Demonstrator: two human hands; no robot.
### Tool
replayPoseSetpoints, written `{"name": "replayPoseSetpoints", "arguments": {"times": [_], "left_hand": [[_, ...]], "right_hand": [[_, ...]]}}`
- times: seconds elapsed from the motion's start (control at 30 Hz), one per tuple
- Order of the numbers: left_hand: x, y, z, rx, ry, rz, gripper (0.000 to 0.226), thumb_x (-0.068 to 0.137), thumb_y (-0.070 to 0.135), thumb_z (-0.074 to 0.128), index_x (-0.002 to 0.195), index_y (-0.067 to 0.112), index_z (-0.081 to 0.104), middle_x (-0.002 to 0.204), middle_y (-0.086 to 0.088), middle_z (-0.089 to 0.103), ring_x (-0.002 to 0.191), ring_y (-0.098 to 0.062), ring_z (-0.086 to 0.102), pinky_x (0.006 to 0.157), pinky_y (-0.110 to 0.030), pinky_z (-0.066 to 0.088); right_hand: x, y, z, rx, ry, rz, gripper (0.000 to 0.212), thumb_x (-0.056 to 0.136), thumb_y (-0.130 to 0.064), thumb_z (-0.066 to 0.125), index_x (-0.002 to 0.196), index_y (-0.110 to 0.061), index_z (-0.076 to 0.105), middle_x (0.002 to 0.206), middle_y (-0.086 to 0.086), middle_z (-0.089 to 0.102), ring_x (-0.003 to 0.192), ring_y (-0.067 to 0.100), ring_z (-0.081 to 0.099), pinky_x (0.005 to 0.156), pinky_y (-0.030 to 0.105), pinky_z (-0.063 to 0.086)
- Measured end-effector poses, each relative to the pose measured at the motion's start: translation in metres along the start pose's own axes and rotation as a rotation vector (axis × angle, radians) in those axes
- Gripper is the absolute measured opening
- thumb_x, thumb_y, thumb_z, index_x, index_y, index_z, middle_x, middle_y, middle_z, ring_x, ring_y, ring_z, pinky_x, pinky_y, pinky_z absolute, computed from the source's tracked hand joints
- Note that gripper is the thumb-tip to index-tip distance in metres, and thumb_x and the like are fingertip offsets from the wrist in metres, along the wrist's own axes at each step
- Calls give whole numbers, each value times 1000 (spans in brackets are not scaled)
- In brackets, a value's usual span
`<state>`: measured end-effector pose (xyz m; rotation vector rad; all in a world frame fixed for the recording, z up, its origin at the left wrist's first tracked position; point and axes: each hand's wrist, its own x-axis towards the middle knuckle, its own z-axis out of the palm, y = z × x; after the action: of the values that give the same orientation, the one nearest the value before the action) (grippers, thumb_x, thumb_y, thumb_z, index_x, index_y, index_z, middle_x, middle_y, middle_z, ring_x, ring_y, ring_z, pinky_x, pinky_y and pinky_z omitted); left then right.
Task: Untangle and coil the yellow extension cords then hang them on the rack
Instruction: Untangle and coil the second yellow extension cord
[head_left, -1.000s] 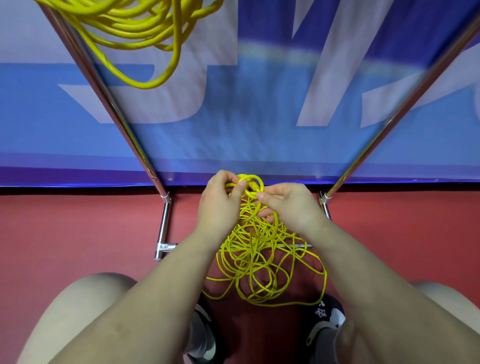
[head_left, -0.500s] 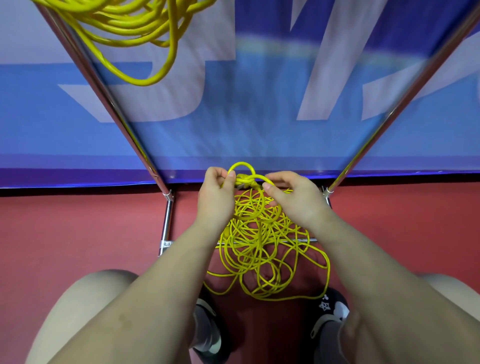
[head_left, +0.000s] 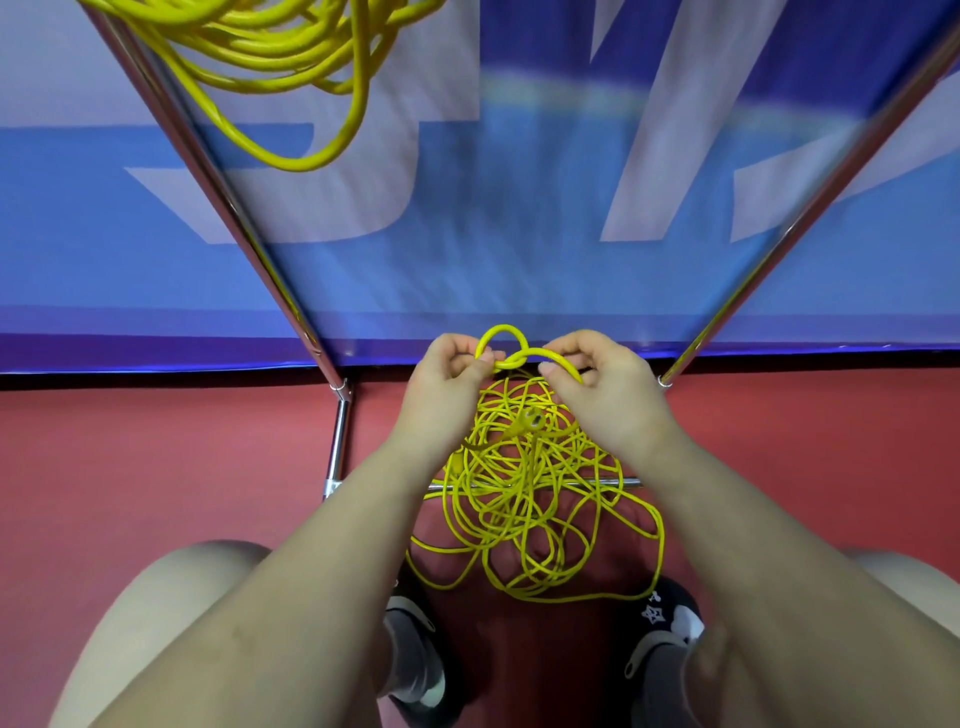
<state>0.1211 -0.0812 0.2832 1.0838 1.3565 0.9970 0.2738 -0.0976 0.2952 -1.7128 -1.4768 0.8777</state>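
Dangling from both hands, yellow cord (head_left: 524, 493), loosely tangled

Your left hand (head_left: 447, 395) and right hand (head_left: 608, 400) were up at twelve o'clock from your knees, each pinching the same yellow cord (head_left: 524, 358) where it made a small loop. Under your hands a big tangled pile of cord (head_left: 530, 509) lay on the red floor (head_left: 156, 467), across a low silver bar of the rack (head_left: 337, 447). A yellow plug (head_left: 530, 421) sat in the pile. At ten o'clock, more cord (head_left: 291, 57) hung in loops from the rack. A blue banner (head_left: 519, 234) stood behind. Your dark shoes (head_left: 665, 623) were at six o'clock.
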Motion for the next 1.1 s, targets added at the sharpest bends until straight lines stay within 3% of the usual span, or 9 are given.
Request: {"name": "replayPoseSetpoints", "arguments": {"times": [0.1,0.2,0.27,0.37,0.53,0.67,0.9,0.97,1.1], "left_hand": [[-3,4,-1,29,-38,-30,27,89,30,62,78,8,52,79,-7,62,68,-11,54,64,-14,42],[-4,-1,-2,185,-49,-40,64,74,62,62,84,-2,57,82,-14,67,75,-24,64,80,-35,49],[-5,-1,-1,214,-41,-31,48,82,55,61,88,7,61,89,-10,71,88,-26,67,88,-45,50],[-2,1,0,312,-80,46,24,94,38,53,86,18,64,86,-4,68,86,-21,64,89,-37,49],[0,-3,-2,276,-49,-53,37,98,36,47,66,20,57,73,-8,65,65,-21,57,70,-32,43],[4,-6,-4,161,-4,-164,43,97,39,45,83,5,67,88,-20,71,88,-36,67,85,-43,50],[6,-1,-3,-10,21,-191,38,100,36,41,77,13,61,54,1,64,50,-10,60,66,-28,48],[5,3,-6,33,-42,-160,38,99,38,41,76,14,59,49,5,60,45,-5,52,57,-23,43],[-3,9,-7,0,-314,-172,25,95,36,49,82,18,60,59,8,62,52,-7,39,52,-23,32]], "right_hand": [[-1,-1,2,-13,-11,-3,16,81,-27,70,74,-33,57,70,-7,60,71,22,65,75,43,54],[-3,-2,2,-89,-46,-55,8,82,-29,69,78,-30,62,72,-9,60,73,16,62,77,40,53],[-5,-3,1,-125,-72,-82,3,82,-29,68,82,-26,66,73,-10,60,75,13,61,78,39,52],[-6,-4,0,-165,-95,-111,4,83,-29,67,83,-26,66,73,-12,59,75,12,59,78,40,51],[-8,-9,-2,-183,-97,-132,6,84,-30,66,79,-29,62,73,-11,59,73,12,57,76,40,51],[-12,-18,-3,-200,-83,-183,11,84,-29,65,76,-31,59,67,-15,55,67,7,53,73,36,51],[-15,-25,-5,-99,-92,-165,17,84,-23,66,71,-29,57,66,-11,56,63,9,56,66,28,47],[-12,-21,-10,17,-81,-90,19,85,-20,66,71,-29,57,68,-4,59,64,19,61,65,30,49],[-5,-10,-22,83,-36,-46,13,88,-19,61,83,-30,59,71,-6,58,58,14,59,59,24,45]]}}
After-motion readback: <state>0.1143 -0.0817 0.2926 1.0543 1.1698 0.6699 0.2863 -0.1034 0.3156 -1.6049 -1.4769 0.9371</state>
